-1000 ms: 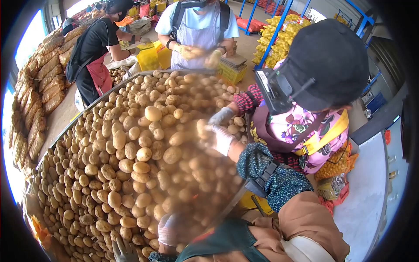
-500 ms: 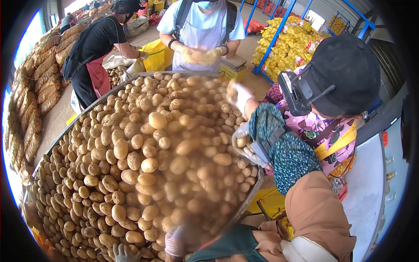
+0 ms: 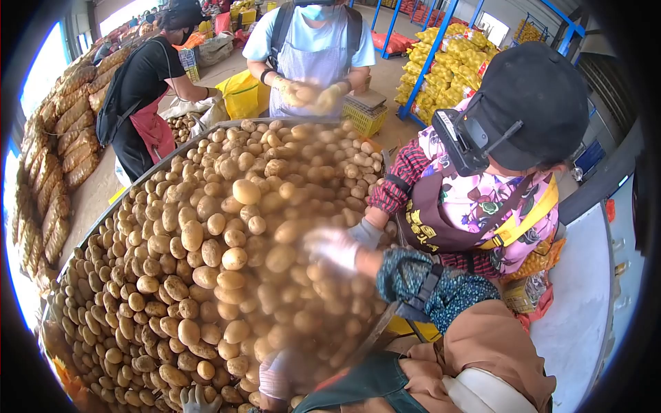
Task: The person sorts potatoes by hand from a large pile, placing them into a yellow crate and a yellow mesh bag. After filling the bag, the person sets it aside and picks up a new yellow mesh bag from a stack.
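A large heap of potatoes [image 3: 172, 289] fills the wide bin in front of me. My right hand [image 3: 336, 249], in a pale glove below a blue floral sleeve, is over the potatoes at centre right. Its fingers look stretched out but blurred, and I see nothing held. My left hand [image 3: 275, 375], also in a pale glove, rests low among the potatoes at the bottom edge. A hazy patch hides its fingers. Just beyond my right hand is a co-worker's grey-gloved hand [image 3: 367, 234].
A grey-gloved hand [image 3: 198, 399] shows at the bottom edge. A capped co-worker [image 3: 530, 110] stands close on the right. Across the bin rim [image 3: 89, 230] a co-worker in an apron [image 3: 310, 62] handles something blurred. Stacked sacks [image 3: 51, 172] line the left; yellow net bags [image 3: 441, 62] stand behind.
My right hand has come back from the bin's far right side toward the middle. The co-worker's grey-gloved hand beside it has shifted slightly. My left hand has hardly moved.
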